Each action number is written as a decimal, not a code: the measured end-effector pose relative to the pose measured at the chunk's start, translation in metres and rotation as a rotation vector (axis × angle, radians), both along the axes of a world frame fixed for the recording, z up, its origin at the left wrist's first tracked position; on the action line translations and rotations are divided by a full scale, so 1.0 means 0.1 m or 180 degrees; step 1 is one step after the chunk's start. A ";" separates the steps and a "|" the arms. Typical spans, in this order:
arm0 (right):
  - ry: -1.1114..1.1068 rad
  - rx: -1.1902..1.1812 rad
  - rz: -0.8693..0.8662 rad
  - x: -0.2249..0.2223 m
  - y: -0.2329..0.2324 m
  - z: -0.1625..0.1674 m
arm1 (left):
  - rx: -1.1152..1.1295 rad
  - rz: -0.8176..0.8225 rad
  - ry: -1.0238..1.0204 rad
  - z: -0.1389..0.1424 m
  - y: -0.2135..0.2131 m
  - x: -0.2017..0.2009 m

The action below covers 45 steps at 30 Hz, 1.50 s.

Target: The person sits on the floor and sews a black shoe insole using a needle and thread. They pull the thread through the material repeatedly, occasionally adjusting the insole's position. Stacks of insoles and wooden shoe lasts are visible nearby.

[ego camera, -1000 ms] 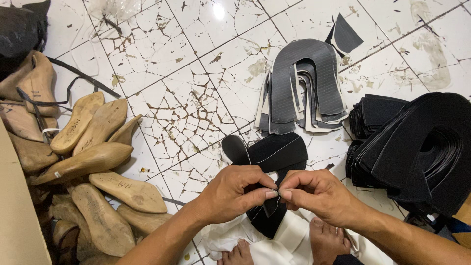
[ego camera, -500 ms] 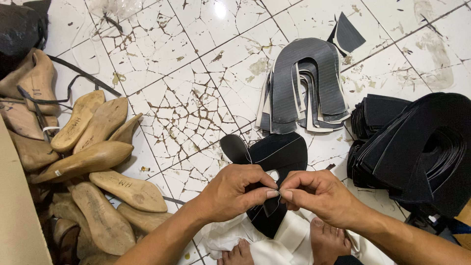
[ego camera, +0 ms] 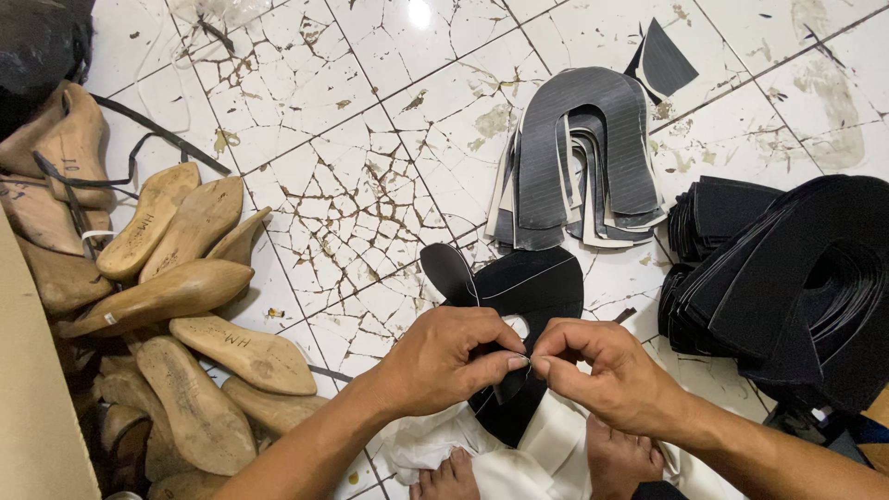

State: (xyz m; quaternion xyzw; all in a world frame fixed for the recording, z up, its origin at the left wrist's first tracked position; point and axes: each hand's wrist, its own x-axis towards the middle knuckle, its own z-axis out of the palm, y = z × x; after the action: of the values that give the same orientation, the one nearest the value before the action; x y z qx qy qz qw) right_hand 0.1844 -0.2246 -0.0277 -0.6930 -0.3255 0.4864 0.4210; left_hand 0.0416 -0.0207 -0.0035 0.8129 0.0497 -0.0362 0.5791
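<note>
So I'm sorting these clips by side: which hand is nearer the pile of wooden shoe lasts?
Left. The left hand pinches the black shoe upper just right of the wooden shoe lasts; the right hand is beyond it, farther right.

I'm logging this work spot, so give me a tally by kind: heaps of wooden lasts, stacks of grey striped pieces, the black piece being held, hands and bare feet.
Heap of wooden lasts: 1
Grey striped stack: 1
Black piece, pinched by both hands: 1
Hands, left hand and right hand: 2
Bare feet: 2
Total: 7
</note>
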 end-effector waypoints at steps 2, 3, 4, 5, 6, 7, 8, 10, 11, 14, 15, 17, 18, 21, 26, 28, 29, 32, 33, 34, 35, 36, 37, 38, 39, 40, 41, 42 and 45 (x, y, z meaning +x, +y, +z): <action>-0.0061 -0.0150 0.0007 -0.01 0.00 -0.02 | 0.0007 0.0012 0.0105 0.00 -0.01 0.01; 0.0059 -0.0116 -0.0079 -0.02 -0.01 -0.03 | -0.0080 0.0041 0.0200 -0.01 -0.02 0.01; 0.0178 -0.0079 -0.0164 -0.03 -0.02 -0.04 | -0.0165 0.0072 0.0295 -0.01 -0.02 0.02; 0.0301 -0.0044 -0.0251 -0.04 -0.02 -0.05 | -0.0252 0.0102 0.0393 -0.01 -0.04 0.02; 0.0207 0.0084 -0.0237 -0.04 -0.03 -0.07 | -0.0241 0.0160 0.0194 -0.01 -0.05 0.03; 0.0110 0.0214 -0.0225 -0.03 -0.04 -0.08 | -0.0228 0.0216 -0.0009 -0.02 -0.07 0.03; 0.0013 0.0342 -0.0213 -0.03 -0.04 -0.09 | -0.0217 0.0270 -0.0211 -0.01 -0.10 0.03; 0.0045 0.0303 -0.0347 -0.03 -0.04 -0.10 | -0.0220 0.0790 -0.0469 0.01 -0.17 0.00; 0.0060 0.0285 -0.0417 -0.03 -0.03 -0.11 | -0.0220 0.1047 -0.0599 0.01 -0.20 -0.01; -0.0182 0.0445 -0.0311 -0.03 -0.02 -0.11 | -0.0078 0.1445 0.0395 0.03 -0.29 -0.03; -0.0280 0.0473 -0.0287 -0.03 0.00 -0.11 | -0.0190 0.1360 0.0504 0.03 -0.32 -0.04; -0.0468 0.0516 -0.0234 -0.07 0.02 -0.11 | -0.0425 0.1192 0.0731 0.05 -0.38 -0.08; -0.0465 0.0467 -0.0259 -0.09 0.03 -0.10 | -0.0465 0.1210 0.0716 0.05 -0.40 -0.09; -0.0504 0.0375 -0.0278 -0.13 0.07 -0.08 | -0.0503 0.1271 0.0725 0.05 -0.43 -0.09; -0.0833 0.0584 -0.0141 -0.16 0.09 -0.03 | -0.0274 0.1275 0.0621 0.03 -0.42 -0.07; -0.0953 0.0606 -0.0132 -0.17 0.10 -0.02 | -0.0240 0.1261 0.0725 0.02 -0.41 -0.07; -0.1014 0.0619 -0.0131 -0.18 0.11 -0.01 | -0.0220 0.1251 0.0775 0.01 -0.41 -0.07; -0.1061 0.0737 -0.0114 -0.21 0.11 0.00 | -0.0142 0.1268 0.0473 0.00 -0.43 -0.07; -0.1047 0.0683 -0.0140 -0.22 0.12 0.01 | -0.0109 0.1273 0.0395 -0.01 -0.44 -0.08; -0.1028 0.0627 -0.0163 -0.23 0.11 0.01 | -0.0078 0.1281 0.0323 -0.02 -0.45 -0.08; -0.1010 0.0572 -0.0185 -0.24 0.12 0.01 | -0.0046 0.1289 0.0250 -0.03 -0.45 -0.08; -0.1052 0.0596 -0.0179 -0.24 0.12 0.01 | -0.0006 0.1302 0.0271 -0.03 -0.46 -0.09; -0.1092 0.0619 -0.0171 -0.24 0.12 0.01 | 0.0032 0.1314 0.0293 -0.03 -0.48 -0.09; -0.1135 0.0643 -0.0161 -0.25 0.12 0.00 | 0.0072 0.1331 0.0313 -0.03 -0.49 -0.10; -0.1107 0.0612 -0.0169 -0.25 0.11 0.00 | 0.0059 0.1331 0.0237 -0.03 -0.49 -0.10; -0.1077 0.0578 -0.0178 -0.24 0.10 0.00 | 0.0043 0.1331 0.0165 -0.03 -0.49 -0.09; -0.1047 0.0546 -0.0182 -0.24 0.09 0.00 | 0.0029 0.1336 0.0093 -0.02 -0.50 -0.09; -0.1037 0.0602 -0.0166 -0.24 0.09 -0.01 | -0.0048 0.1320 0.0229 -0.02 -0.49 -0.09; -0.1033 0.0742 -0.0129 -0.22 0.07 -0.02 | -0.0246 0.1244 0.0572 0.01 -0.46 -0.09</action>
State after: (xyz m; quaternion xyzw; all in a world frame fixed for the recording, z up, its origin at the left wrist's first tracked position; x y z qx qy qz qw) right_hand 0.1626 -0.2173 -0.0299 -0.7153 -0.4291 0.3187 0.4501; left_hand 0.0321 -0.0665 -0.0030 0.7586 0.2564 0.0025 0.5990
